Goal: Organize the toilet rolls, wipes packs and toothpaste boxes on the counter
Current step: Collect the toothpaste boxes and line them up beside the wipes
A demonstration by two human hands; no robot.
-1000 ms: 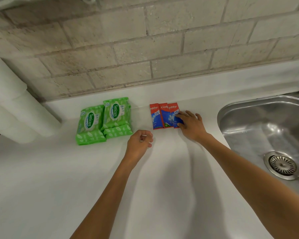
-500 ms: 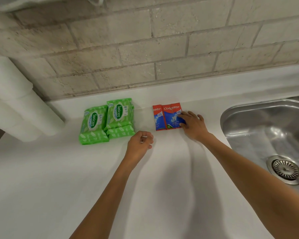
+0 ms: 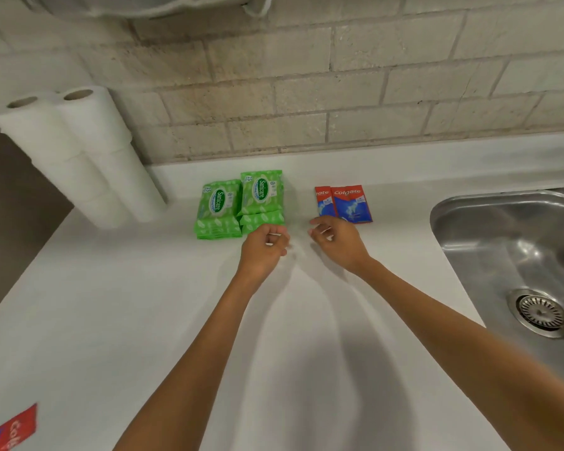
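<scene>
Red and blue toothpaste boxes (image 3: 345, 203) lie flat side by side near the wall, left of the sink. Green wipes packs (image 3: 240, 203) sit in two stacks to their left. White toilet rolls (image 3: 79, 154) stand stacked at the counter's left end against the wall. Another toothpaste box (image 3: 10, 429) shows at the bottom left corner. My left hand (image 3: 264, 247) hovers in front of the wipes packs, fingers loosely curled, holding nothing. My right hand (image 3: 336, 240) hovers just in front of the toothpaste boxes, fingers apart, empty.
A steel sink (image 3: 515, 255) with a drain strainer (image 3: 539, 312) fills the right side. The white counter (image 3: 144, 320) stretches toward me. A brick wall (image 3: 306, 92) backs the counter.
My right hand has lifted off the toothpaste boxes and drawn back to the left, toward my left hand. The view has tilted, bringing the roll tops and a bottom-left box into sight.
</scene>
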